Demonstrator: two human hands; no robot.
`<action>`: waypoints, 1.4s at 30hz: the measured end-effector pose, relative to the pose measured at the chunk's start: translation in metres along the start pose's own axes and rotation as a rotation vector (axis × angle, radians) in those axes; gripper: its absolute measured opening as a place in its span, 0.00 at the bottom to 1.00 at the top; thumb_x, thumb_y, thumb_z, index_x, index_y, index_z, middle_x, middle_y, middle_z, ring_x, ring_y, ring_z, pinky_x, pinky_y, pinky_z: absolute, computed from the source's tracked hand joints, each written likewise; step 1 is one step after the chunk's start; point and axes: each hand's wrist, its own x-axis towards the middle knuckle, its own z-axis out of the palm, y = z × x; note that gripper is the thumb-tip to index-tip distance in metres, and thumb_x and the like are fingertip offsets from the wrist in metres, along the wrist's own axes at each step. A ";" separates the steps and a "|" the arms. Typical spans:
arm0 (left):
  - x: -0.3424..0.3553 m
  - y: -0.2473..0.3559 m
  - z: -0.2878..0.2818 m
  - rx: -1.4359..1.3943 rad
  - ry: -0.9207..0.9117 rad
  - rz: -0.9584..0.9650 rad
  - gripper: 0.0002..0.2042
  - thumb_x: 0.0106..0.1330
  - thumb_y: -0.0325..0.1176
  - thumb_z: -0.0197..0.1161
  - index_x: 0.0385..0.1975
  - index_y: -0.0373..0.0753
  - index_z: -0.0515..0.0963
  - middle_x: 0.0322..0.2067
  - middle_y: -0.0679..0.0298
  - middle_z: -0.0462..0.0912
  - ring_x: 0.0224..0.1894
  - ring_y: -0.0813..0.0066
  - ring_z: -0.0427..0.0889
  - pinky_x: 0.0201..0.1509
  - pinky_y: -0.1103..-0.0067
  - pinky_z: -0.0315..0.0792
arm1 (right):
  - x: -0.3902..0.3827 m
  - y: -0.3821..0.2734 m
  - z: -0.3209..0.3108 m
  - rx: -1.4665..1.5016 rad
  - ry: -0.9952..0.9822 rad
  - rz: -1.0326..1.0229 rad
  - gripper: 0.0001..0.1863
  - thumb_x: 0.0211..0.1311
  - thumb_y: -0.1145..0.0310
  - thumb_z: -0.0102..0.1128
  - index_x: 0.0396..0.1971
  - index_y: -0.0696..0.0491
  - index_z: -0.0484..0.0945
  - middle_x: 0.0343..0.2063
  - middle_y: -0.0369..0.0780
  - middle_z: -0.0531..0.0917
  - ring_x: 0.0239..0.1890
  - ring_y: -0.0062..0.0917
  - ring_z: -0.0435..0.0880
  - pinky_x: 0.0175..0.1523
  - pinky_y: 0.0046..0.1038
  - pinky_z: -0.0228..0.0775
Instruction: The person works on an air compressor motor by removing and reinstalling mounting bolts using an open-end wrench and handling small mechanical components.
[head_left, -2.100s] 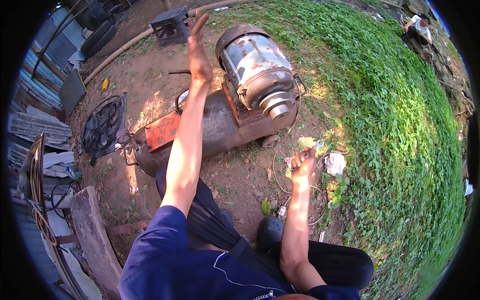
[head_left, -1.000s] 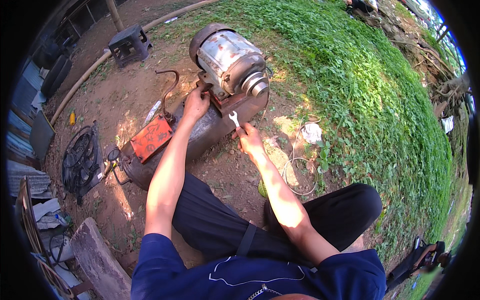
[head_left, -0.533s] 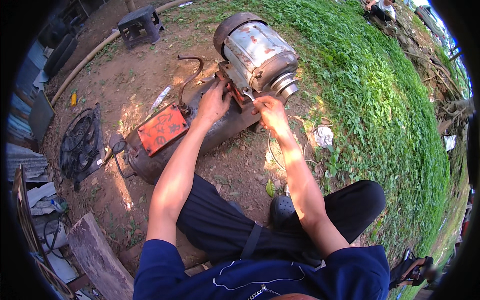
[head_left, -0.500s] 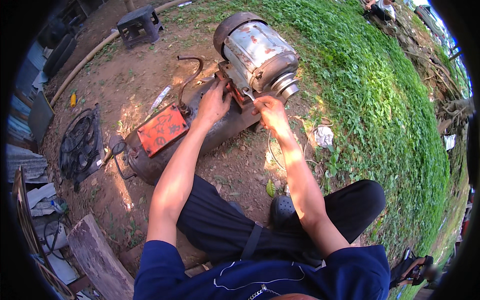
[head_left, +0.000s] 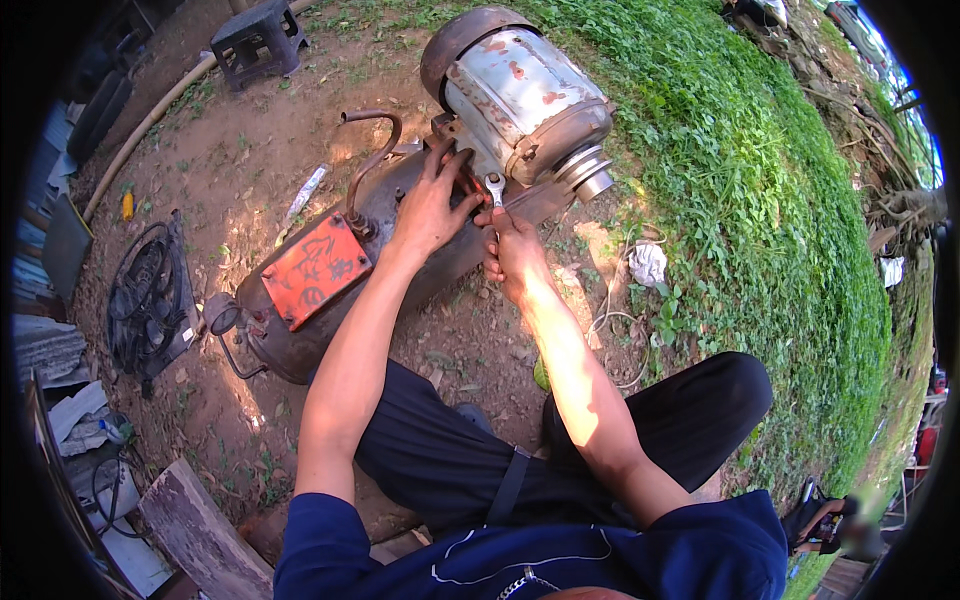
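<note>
A grey, rust-flecked electric motor (head_left: 525,95) with a bare metal pulley (head_left: 587,172) sits on top of a brown compressor tank (head_left: 405,295) lying on the ground. My right hand (head_left: 515,250) is closed round the handle of a wrench (head_left: 495,187), whose head is at the motor's mounting foot. My left hand (head_left: 432,205) rests with its fingers spread on the red-brown motor base, just left of the wrench head. Toward the tank's left end is a red plate (head_left: 317,270) with dark markings. A bent copper-brown pipe (head_left: 375,160) rises between plate and motor.
A dark plastic stool (head_left: 257,45) stands at the far left. Coiled black cable (head_left: 150,290) lies on the dirt, with a wooden plank (head_left: 205,525) nearer me. Grass (head_left: 760,220) covers the right side. A crumpled white scrap (head_left: 647,264) and thin wire lie right of the tank.
My right hand has swung left and nearer to me with the wrench, so its handle points more toward me. My left hand stays at the motor base, fingers more spread.
</note>
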 end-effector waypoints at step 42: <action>0.027 0.006 -0.005 -0.764 0.056 -0.539 0.20 0.64 0.41 0.55 0.49 0.31 0.75 0.44 0.55 0.81 0.48 0.65 0.78 0.53 0.73 0.68 | 0.016 0.036 0.035 0.331 0.029 -0.159 0.23 0.73 0.51 0.35 0.37 0.56 0.72 0.18 0.33 0.70 0.18 0.18 0.68 0.24 0.20 0.61</action>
